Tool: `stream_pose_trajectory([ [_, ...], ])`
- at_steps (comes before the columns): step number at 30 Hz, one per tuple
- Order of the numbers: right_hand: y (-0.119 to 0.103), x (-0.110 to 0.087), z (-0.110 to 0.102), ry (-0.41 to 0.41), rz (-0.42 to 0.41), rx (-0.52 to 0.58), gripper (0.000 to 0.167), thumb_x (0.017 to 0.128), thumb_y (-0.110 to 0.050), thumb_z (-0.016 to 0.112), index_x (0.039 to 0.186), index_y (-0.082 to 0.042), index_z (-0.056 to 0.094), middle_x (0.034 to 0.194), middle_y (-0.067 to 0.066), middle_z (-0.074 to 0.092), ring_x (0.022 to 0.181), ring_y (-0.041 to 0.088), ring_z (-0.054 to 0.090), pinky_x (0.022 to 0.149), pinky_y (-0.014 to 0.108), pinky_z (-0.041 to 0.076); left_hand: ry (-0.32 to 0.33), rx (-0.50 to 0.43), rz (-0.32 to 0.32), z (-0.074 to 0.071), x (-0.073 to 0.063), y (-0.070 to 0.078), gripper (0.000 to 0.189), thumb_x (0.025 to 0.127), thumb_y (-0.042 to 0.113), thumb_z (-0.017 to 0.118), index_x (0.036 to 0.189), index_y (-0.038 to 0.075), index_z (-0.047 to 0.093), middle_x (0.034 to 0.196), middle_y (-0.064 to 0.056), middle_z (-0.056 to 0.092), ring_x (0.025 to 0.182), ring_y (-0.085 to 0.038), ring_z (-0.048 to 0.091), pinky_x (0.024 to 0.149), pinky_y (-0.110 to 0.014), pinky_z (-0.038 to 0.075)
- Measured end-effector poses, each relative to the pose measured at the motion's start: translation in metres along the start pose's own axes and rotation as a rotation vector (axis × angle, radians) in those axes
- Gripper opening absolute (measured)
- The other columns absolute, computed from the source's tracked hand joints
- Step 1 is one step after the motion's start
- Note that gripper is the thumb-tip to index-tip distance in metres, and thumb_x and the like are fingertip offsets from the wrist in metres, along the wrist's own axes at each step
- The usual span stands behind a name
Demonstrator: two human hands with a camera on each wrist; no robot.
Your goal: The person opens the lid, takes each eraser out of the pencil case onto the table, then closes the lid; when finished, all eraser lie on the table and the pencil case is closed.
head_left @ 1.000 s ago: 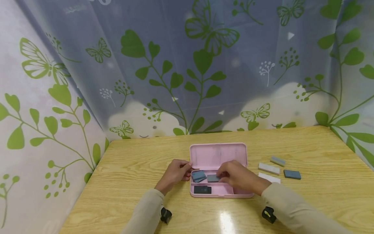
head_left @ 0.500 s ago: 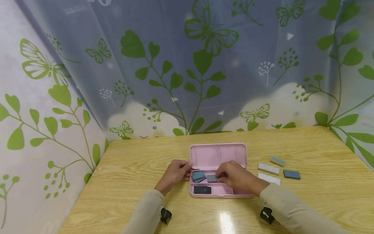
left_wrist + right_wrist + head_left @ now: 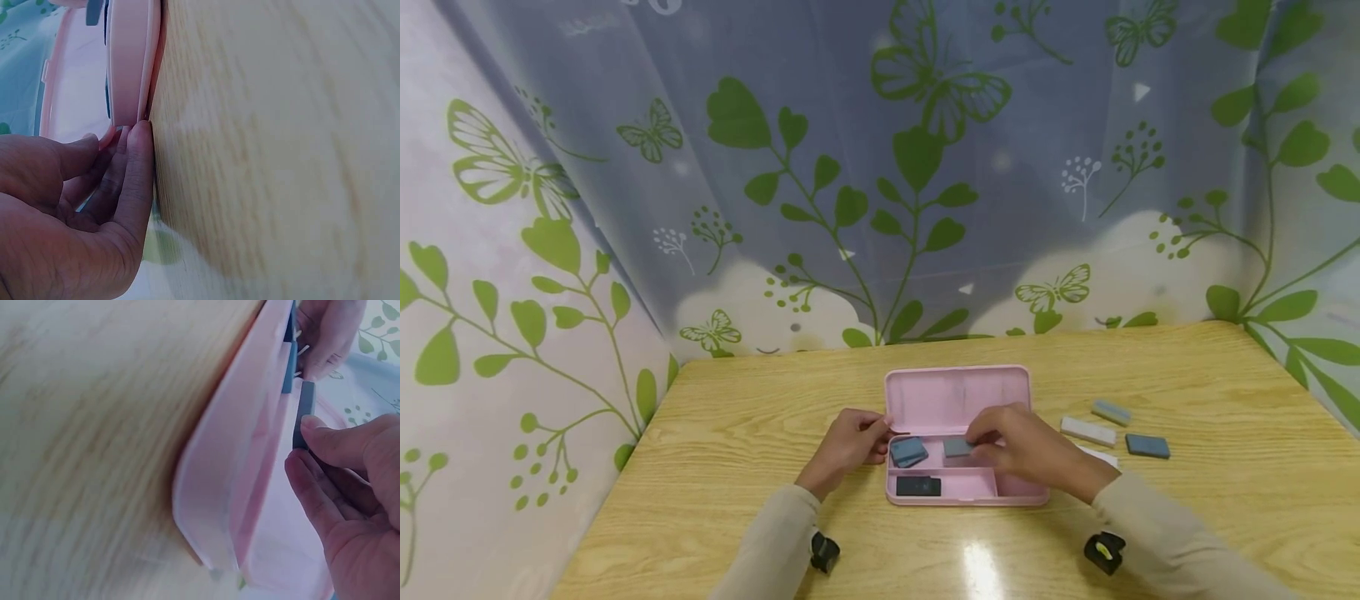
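In the head view, over the back compartment of a case [image 3: 966,502], a grey block [image 3: 957,448] is pinched by the right hand [image 3: 1018,442]; the left end is gripped by the left hand [image 3: 853,437]. From the left wrist, its corner is seen touched by fingertips [image 3: 142,130]; from the right, the block is seen raised.

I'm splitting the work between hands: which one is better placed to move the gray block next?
Right, most likely. The right hand pinches the gray block between thumb and fingers, while the left hand holds the left end of the pink case.
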State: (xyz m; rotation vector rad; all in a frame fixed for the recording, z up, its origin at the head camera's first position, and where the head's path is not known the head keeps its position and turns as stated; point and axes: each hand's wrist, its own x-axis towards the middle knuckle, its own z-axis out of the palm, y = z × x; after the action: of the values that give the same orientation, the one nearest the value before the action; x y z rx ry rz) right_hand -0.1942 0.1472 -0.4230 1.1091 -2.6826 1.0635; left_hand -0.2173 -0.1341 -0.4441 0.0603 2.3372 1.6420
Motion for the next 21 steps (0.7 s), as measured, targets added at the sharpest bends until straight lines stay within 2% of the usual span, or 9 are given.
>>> stream_pose_trajectory([
  [7, 0.005, -0.01, -0.016, 0.032, -0.015, -0.014, 0.012, 0.084, 0.006, 0.077, 0.092, -0.003, 0.076, 0.092, 0.004, 0.074, 0.083, 0.014, 0.07, 0.072, 0.028, 0.06, 0.0, 0.004, -0.002, 0.001, 0.001, -0.001, 0.027, 0.106, 0.018, 0.056, 0.11, -0.004, 0.072, 0.086, -0.008, 0.066, 0.072, -0.012, 0.06, 0.065, -0.025, 0.06],
  [21, 0.02, -0.037, -0.053, 0.027, 0.074, -0.06, 0.012, 0.087, 0.002, 0.077, 0.097, -0.004, 0.076, 0.097, 0.003, 0.072, 0.085, 0.015, 0.07, 0.073, 0.028, 0.06, -0.001, -0.002, -0.002, 0.001, 0.001, 0.0, 0.027, 0.106, 0.016, 0.056, 0.107, -0.004, 0.072, 0.085, -0.007, 0.065, 0.072, -0.012, 0.059, 0.064, -0.024, 0.06],
])
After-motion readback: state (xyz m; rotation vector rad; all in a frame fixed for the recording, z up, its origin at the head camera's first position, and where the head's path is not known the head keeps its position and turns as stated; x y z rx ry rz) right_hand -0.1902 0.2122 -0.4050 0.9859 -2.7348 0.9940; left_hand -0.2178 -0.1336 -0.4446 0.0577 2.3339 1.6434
